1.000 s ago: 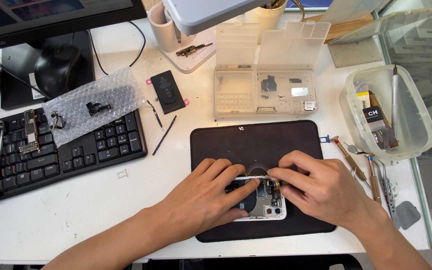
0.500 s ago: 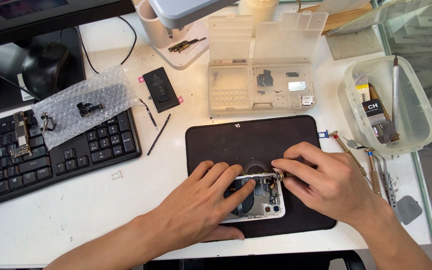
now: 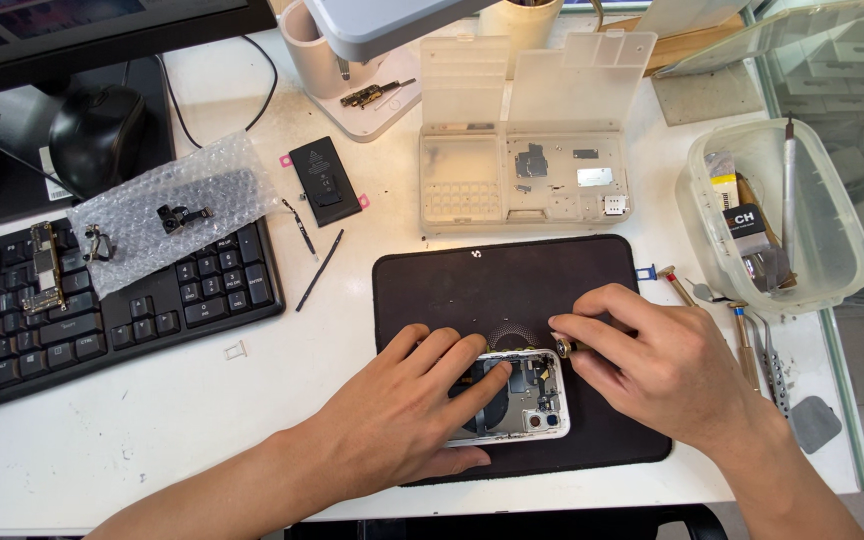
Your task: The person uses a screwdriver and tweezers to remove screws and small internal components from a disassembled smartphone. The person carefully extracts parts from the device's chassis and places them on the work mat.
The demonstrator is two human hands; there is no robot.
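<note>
Phone shell lies opened on the mat, steadied flat by the left hand, right hand pinching a small tool at its edge, parts still out in the tray.

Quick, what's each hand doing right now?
Left hand: open, fingers pressing on the opened phone.
Right hand: closed, pinching a small tool at the phone's edge.

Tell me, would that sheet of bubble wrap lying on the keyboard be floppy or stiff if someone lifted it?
Probably floppy: the bubble wrap already sags over the keyboard edge. Likely very light, being thin and clear. The small dark parts resting on it would probably slide off if it were tilted.
</note>
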